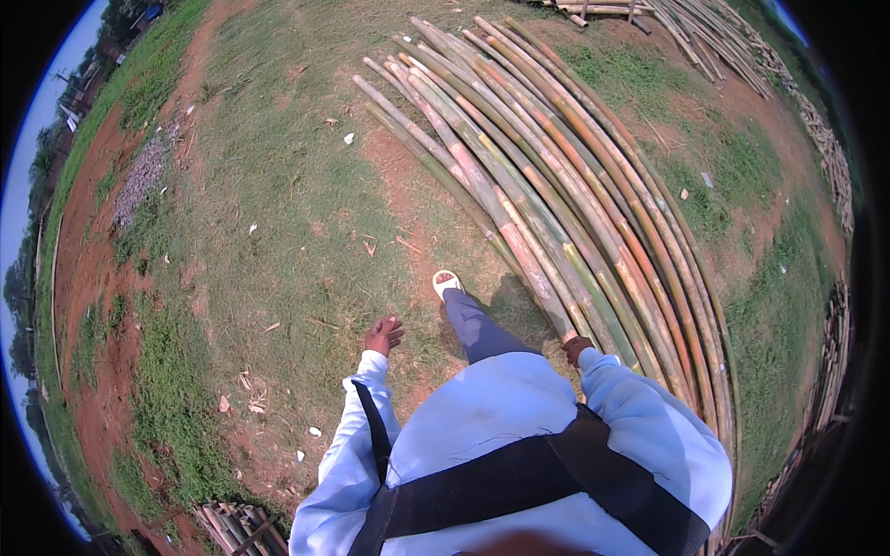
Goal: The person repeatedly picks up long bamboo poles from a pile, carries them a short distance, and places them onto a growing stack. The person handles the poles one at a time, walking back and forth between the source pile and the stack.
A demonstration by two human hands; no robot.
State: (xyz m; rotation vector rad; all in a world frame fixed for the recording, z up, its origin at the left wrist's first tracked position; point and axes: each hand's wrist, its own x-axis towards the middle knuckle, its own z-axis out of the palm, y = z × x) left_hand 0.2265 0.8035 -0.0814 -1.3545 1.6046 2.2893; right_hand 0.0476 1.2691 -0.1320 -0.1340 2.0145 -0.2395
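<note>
A long row of bamboo poles, green, tan and reddish brown, lies side by side to my right and stretches far ahead. My right hand is closed at the near part of the pole close to the row's left side; its fingers are partly hidden by the hand and sleeve. Out over the grass on the left hangs my left hand, empty, its fingers loosely curled and apart.
My foot in a pale sandal stands left of the poles. More bamboo is piled at the far right, and a bundle of poles sits at the lower left. Grass and red soil surround me, with a gravel heap farther left.
</note>
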